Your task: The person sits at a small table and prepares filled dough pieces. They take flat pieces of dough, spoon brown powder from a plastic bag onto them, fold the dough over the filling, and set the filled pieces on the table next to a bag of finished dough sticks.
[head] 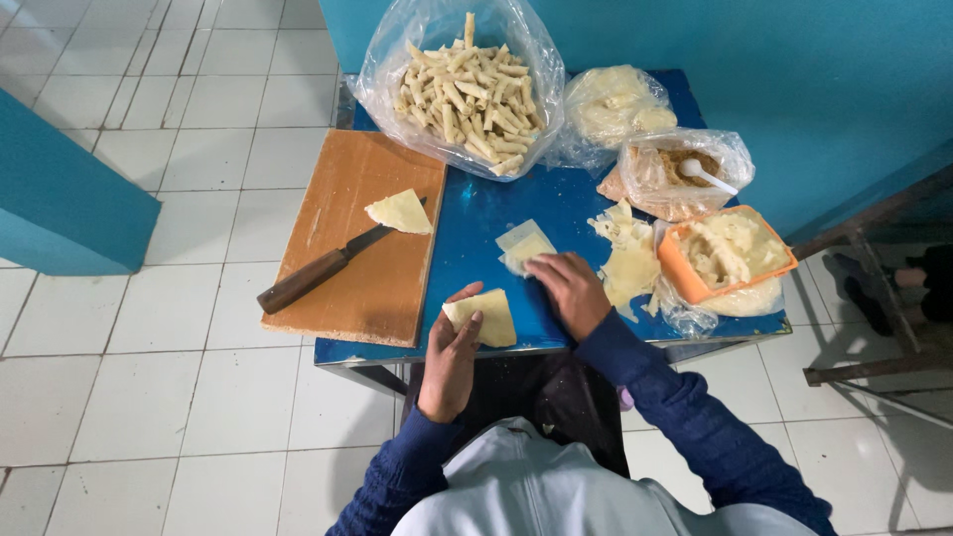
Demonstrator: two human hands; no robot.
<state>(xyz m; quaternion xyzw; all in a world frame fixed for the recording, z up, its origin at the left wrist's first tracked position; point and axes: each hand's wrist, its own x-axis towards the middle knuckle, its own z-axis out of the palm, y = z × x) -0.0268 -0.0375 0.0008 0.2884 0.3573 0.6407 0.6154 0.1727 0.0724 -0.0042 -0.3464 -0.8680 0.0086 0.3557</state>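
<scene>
Right now, holding a pale triangular dough sheet (480, 318) in the left hand (452, 362), thumb and fingers curled around its lower edge, just over the near rim of the blue table (476, 223). Resting the right hand (571, 290) flat on the tabletop, fingertips pressing on a small folded wrapper piece (523, 245); looking more like touching than gripping, though hard to tell from this angle. Keeping the two hands close together, the dough sheet just left of the right wrist.

Lying just right of the right hand, a loose heap of torn wrapper scraps (625, 253). Sitting beyond that at the table's right edge, an orange tub (670, 268) lined with plastic and filled with pale mash-like filling (735, 248). Standing behind it, a clear bag of brown crumbs (680, 174) with a white spoon (707, 175) lying in it, and next to that a smaller bag of pale dough (615, 104).

Filling the far middle of the table, a big open plastic bag of finished rolls (467, 84), stacked as thin sticks.

Covering the left part of the table, a wooden cutting board (357, 268), carrying a wooden-handled knife (318, 273) laid diagonally, its blade tip tucked under another triangular sheet (400, 211).

Showing underneath and around, white floor tiles (149, 377) and a blue wall (814, 79).
</scene>
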